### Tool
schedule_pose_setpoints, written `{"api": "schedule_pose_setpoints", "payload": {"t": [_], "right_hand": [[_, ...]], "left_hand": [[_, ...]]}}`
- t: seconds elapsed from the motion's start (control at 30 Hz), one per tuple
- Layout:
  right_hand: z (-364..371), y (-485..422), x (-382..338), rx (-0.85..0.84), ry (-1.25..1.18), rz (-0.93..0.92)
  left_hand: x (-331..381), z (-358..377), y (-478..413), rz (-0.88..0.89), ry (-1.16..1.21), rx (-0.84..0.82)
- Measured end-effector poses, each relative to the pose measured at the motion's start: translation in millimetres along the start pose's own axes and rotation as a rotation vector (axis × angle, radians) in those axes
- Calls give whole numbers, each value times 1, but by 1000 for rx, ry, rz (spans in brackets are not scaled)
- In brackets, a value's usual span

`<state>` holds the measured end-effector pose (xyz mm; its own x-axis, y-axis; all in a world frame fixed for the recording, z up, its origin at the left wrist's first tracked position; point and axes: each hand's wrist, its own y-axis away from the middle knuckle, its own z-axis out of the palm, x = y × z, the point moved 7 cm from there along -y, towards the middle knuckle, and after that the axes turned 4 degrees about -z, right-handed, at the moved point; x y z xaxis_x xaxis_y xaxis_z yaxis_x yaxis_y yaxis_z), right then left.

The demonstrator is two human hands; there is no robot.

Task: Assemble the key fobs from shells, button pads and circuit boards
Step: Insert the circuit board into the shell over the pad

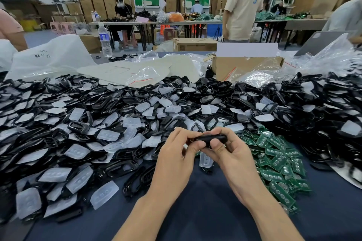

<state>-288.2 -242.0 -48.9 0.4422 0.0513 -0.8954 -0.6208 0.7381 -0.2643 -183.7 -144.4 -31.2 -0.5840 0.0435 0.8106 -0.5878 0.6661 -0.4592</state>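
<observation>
The dark blue table [195,211] is covered across its far half. A bare strip is seen only in front of the body, between the arms, and its near edge is not shown. The big heap of black shells and translucent button pads [78,123] is banked up on the left and behind, just beside the left forearm. A wide elbow sweep is judged likely to drag parts into the bare strip or off the table. The smaller pile of green circuit boards [278,162] is spread just beside the right forearm and could be scattered the same way.

The left hand [174,159] and right hand [231,155] are held close together above the strip, and one black key fob [211,138] is pinched by both between thumbs and fingers. If it is squeezed unevenly, the halves may be closed skewed. What lies inside cannot be told. One loose button pad [204,159] is seen under the hands and is easily overlooked.
</observation>
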Motion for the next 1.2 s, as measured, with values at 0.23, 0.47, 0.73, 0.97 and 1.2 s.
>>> {"api": "schedule_pose_setpoints", "payload": {"t": [0.23, 0.47, 0.73, 0.97, 1.2], "right_hand": [[1, 1, 1, -4, 4, 7], [9, 0, 0, -45, -224, 53], [3, 0, 2, 14, -426, 191], [5, -1, 6, 5, -416, 210], [7, -3, 13, 32, -523, 254]], "left_hand": [[1, -4, 0, 35, -47, 105], [8, -5, 2, 93, -48, 115], [4, 3, 2, 56, -68, 37], [9, 3, 3, 144, -154, 76], [11, 6, 3, 174, -178, 97]]}}
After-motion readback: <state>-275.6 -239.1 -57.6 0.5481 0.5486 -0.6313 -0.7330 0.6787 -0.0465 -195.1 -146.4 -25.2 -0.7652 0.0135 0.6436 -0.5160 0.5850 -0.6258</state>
